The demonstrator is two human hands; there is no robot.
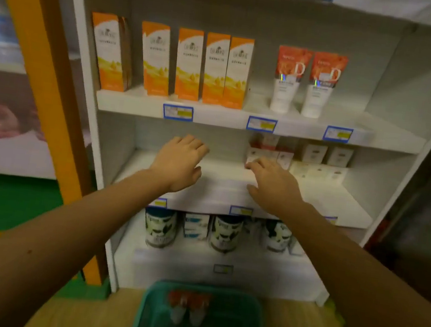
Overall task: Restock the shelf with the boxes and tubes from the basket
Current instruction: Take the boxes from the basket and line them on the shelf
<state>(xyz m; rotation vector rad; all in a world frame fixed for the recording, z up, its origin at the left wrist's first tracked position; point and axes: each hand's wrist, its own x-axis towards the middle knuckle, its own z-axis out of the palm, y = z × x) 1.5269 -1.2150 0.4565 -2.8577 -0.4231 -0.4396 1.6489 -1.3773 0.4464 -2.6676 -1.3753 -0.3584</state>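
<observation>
Orange-and-white boxes (188,64), five in all, stand on the upper board at 11 o'clock, with two red-topped tubes (307,82) at 1 o'clock. The green basket (142,319) at 6 o'clock holds two loose tubes (188,308). The left hand (181,161) and right hand (275,185) hover over the middle shelf (232,190), fingers spread and slack, holding nothing.

**Free room on two shelves**

On the upper shelf (395,136), bare board is left to the right of the two tubes (307,82), and a gap is kept between them and the orange boxes (195,65). The middle shelf (223,181) is open at left and front — its right rear is blocked by small white boxes (311,160).
</observation>
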